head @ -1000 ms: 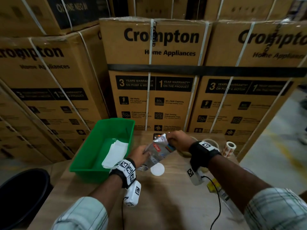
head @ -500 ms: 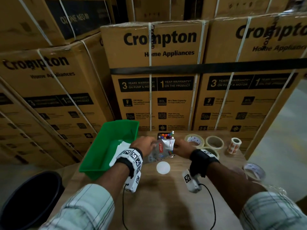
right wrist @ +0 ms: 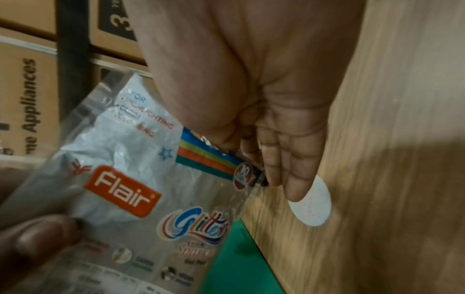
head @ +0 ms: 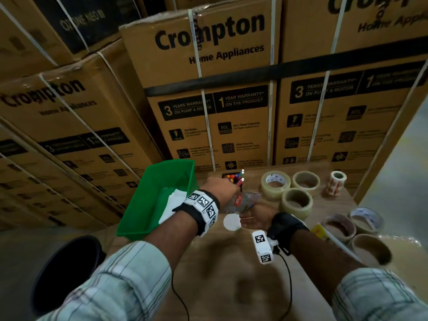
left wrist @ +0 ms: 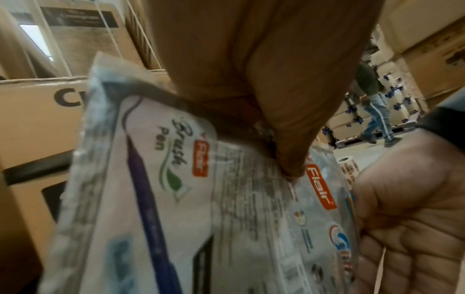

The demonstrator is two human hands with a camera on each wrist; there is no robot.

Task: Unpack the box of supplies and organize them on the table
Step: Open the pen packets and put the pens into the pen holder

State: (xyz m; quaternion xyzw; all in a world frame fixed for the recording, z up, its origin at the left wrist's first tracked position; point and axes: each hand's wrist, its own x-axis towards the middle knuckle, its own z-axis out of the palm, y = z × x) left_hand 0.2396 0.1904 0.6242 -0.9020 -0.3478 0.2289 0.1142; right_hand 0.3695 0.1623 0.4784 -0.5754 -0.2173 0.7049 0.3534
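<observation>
A clear Flair pen packet [head: 240, 200] hangs between both hands over the wooden table [head: 231, 286], just in front of a black pen holder [head: 236, 178] full of coloured pens. My left hand [head: 222, 186] reaches across from the green bin [head: 148, 205] and pinches the packet's upper end [left wrist: 314, 189]. A Brush Pen packet [left wrist: 163, 179] lies against it in the same grip. My right hand [head: 251, 218] is palm up below, with thumb and fingers [right wrist: 271, 163] pinching the Flair pen packet's [right wrist: 130, 179] corner. White paper [head: 173, 202] lies in the bin.
A white disc [head: 231, 222] lies on the table by my right hand. Three tape rolls [head: 275, 181] and a sticker roll [head: 337, 181] stand at the back right, more tape rolls [head: 338, 228] at the right edge. Stacked cartons [head: 208, 89] wall the back. A black bucket [head: 67, 269] sits lower left.
My left hand has moved right and forward to the pen holder. My right hand has dropped and turned palm up. The packet sits lower, nearer the table.
</observation>
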